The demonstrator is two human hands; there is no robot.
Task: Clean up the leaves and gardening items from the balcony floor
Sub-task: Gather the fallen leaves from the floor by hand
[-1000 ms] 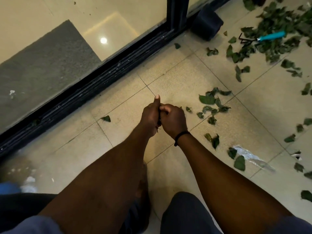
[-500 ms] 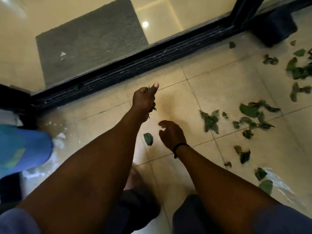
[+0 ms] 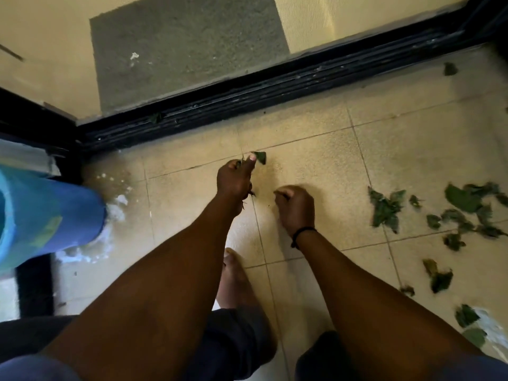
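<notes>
Torn green leaves on the tiled balcony floor

A cluster of crumpled dark green leaf pieces (image 3: 450, 213) lies scattered to the right, with more nearer at the right edge; one small green leaf (image 3: 260, 157) sits by the left hand (image 3: 233, 180), which grips leaf scraps.

This is a home balcony. Beige floor tiles (image 3: 316, 166) strewn with green leaves (image 3: 384, 209) meet a black sliding-door track (image 3: 247, 97). Past the glass, a grey doormat (image 3: 187, 50) lies on the indoor floor.
</notes>
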